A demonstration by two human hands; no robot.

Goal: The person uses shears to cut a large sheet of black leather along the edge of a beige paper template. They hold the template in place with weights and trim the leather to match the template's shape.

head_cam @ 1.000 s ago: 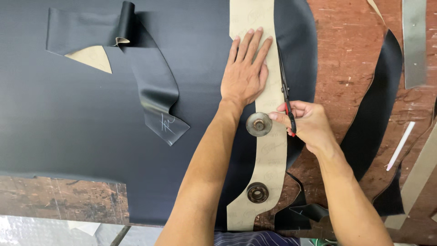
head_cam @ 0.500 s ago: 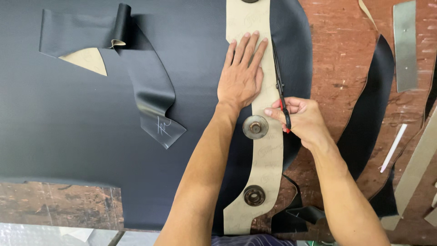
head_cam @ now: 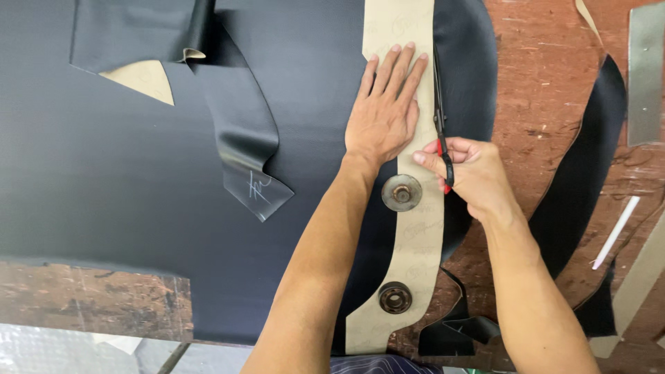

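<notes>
A person's left hand lay flat, fingers spread and straight, pressing a long tan paper pattern onto a sheet of black leather-like material that covered most of a worn reddish-brown worktable. The right hand was curled tight around the red-trimmed handle of a slim black cutting tool, whose blade ran along the pattern's right edge, just beside the left hand's fingertips. Two round metal weights sat on the pattern: one between the wrists, another nearer the person. A loose folded black strip with a faint white chalk mark lay to the left, its tan underside showing. Curved black offcuts rested to the right, beside a grey metal strip cut off by the frame. The tool's tip was hard to make out against the dark material.
</notes>
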